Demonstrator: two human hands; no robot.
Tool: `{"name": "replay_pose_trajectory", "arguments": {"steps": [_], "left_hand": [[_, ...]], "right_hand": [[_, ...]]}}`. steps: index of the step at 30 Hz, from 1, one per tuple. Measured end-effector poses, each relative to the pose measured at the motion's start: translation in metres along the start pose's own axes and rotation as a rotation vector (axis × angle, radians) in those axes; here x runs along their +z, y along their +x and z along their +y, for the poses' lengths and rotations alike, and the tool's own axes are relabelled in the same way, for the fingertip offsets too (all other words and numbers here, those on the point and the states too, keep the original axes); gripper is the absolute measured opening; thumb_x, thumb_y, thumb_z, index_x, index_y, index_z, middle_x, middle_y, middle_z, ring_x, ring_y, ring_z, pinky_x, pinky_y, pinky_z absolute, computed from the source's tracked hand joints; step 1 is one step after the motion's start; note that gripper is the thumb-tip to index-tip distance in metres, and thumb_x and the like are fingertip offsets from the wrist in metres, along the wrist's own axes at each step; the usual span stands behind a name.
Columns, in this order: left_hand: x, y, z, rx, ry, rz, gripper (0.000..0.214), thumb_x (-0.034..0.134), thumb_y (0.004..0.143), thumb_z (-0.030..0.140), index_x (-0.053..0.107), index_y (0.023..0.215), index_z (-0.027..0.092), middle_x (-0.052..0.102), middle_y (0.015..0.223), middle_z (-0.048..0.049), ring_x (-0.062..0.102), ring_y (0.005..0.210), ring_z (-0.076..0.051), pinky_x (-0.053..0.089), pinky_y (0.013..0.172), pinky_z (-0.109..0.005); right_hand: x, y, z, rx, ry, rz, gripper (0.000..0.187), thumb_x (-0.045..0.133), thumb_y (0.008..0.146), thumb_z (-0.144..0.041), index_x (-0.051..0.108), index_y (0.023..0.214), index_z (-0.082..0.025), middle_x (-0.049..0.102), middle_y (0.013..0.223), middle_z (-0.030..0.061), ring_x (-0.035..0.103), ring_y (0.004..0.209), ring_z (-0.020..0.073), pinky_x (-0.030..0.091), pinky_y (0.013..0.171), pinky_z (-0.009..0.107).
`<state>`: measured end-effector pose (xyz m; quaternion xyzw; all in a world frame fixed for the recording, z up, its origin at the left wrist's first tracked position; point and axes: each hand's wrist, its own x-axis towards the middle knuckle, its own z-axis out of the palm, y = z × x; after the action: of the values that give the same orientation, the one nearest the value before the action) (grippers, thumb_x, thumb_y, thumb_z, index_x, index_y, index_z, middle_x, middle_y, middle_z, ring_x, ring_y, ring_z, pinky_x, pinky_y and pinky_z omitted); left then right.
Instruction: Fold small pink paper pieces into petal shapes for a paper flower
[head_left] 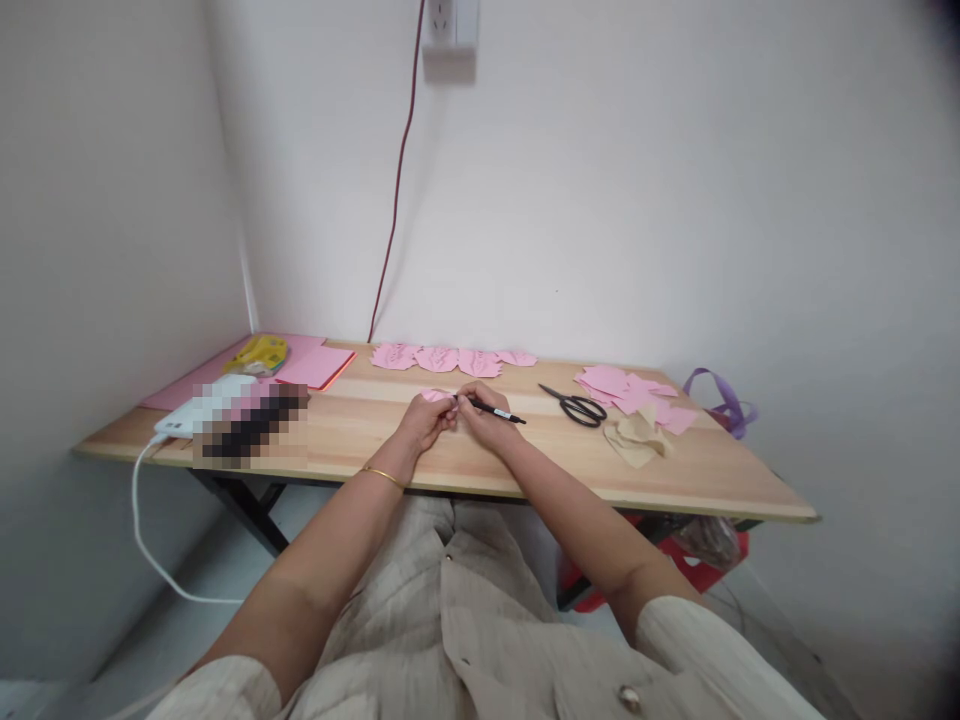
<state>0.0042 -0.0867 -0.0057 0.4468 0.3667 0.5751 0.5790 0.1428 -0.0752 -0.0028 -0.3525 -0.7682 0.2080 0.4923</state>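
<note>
Near the front middle of the wooden table (pixel 360 425), my left hand (pixel 424 422) pinches a small pink paper cutout (pixel 435 395), which shows only in part above the fingers. My right hand (pixel 482 412) is closed around a black pen (pixel 499 411). The pen's tip end meets the paper between both hands, and its back end points right. Behind my hands, several pink paper cutouts with dark marks (pixel 437 358) lie in a row along the table's back edge. To the right rests a pair of black scissors (pixel 576 405), touched by neither hand.
Pink paper scraps (pixel 630 385) and a crumpled beige piece (pixel 637 438) lie at the right, near a purple ribbon (pixel 721 400). On the left are pink and red sheets (pixel 322 367), a yellow packet (pixel 259 354), a white power strip (pixel 187 412) with its cord, and a blurred dark object (pixel 251 425).
</note>
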Motion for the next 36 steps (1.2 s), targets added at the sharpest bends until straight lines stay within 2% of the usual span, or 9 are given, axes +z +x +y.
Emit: {"name": "replay_pose_trajectory", "arguments": {"steps": [13, 19, 36], "left_hand": [[-0.0002, 0.0001, -0.0002, 0.012, -0.005, -0.008, 0.016, 0.065, 0.058, 0.019, 0.050, 0.055, 0.016, 0.044, 0.049, 0.0037, 0.040, 0.047, -0.007, 0.035, 0.045, -0.020], [-0.0002, 0.0008, 0.0001, 0.002, -0.037, 0.036, 0.015, 0.067, 0.058, 0.018, 0.053, 0.062, 0.015, 0.047, 0.054, 0.0035, 0.041, 0.048, -0.007, 0.038, 0.047, -0.021], [0.0012, -0.0018, 0.0029, 0.012, -0.014, 0.012, 0.015, 0.065, 0.059, 0.017, 0.051, 0.056, 0.015, 0.045, 0.050, 0.0035, 0.041, 0.046, -0.008, 0.036, 0.046, -0.021]], "right_hand": [[-0.0014, 0.0011, -0.0050, 0.037, -0.024, -0.008, 0.015, 0.049, 0.081, -0.030, 0.060, 0.082, -0.020, 0.066, 0.076, 0.0003, 0.058, 0.069, 0.0139, 0.046, 0.067, 0.026], [-0.0062, 0.0013, -0.0088, 0.109, 0.035, 0.042, 0.018, 0.047, 0.081, -0.031, 0.059, 0.083, -0.019, 0.065, 0.072, 0.0009, 0.059, 0.069, 0.0152, 0.047, 0.067, 0.026], [-0.0011, 0.0012, -0.0027, 0.061, -0.023, 0.016, 0.016, 0.049, 0.080, -0.031, 0.060, 0.081, -0.019, 0.065, 0.074, 0.0004, 0.057, 0.068, 0.0146, 0.045, 0.065, 0.027]]}}
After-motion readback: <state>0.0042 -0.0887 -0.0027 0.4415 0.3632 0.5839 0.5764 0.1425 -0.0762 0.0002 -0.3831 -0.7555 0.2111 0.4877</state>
